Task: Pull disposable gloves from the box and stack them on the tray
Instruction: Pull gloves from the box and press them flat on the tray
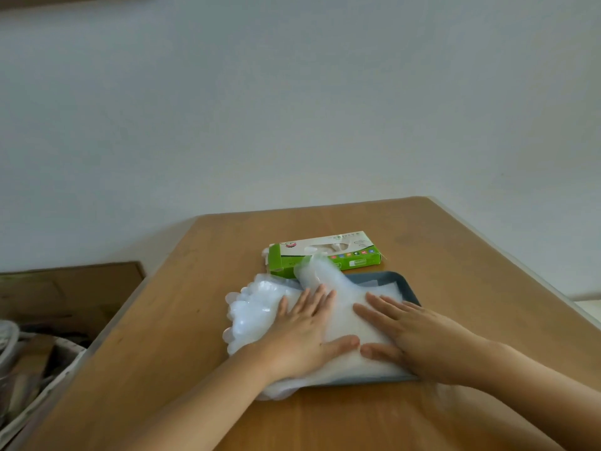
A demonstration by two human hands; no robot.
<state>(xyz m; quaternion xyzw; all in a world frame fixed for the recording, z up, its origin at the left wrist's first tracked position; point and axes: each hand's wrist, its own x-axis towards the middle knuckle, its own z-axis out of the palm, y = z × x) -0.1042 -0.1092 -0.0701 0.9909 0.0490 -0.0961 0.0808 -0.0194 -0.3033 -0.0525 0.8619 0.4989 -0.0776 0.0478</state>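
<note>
Both hands were flat on the pile when I looked over. The left hand [302, 333] had its fingers straight and spread, palm down on the stack of clear gloves [344, 317]. The right hand [419, 340] was the same, fingers straight, pressing on the right part of the pile. Neither was gripping anything, and the two thumbs nearly met at the near side.

The gloves sat on the grey-blue tray [405, 284], but the pile was wider than the tray. The glove fingertips [247, 315] spilled over its left edge onto the wooden table [182, 320], and a bit hung off the near-left corner too. The thumb part of the pile [313, 270] poked up at the far side, right in front of the box.

The green and white glove box [328, 253] lay flat just behind the tray, near its far-left corner. Off the table's left side there was a brown cardboard carton [65, 288] and a pale basket [42, 382] down low, its contents too blurry to tell.
</note>
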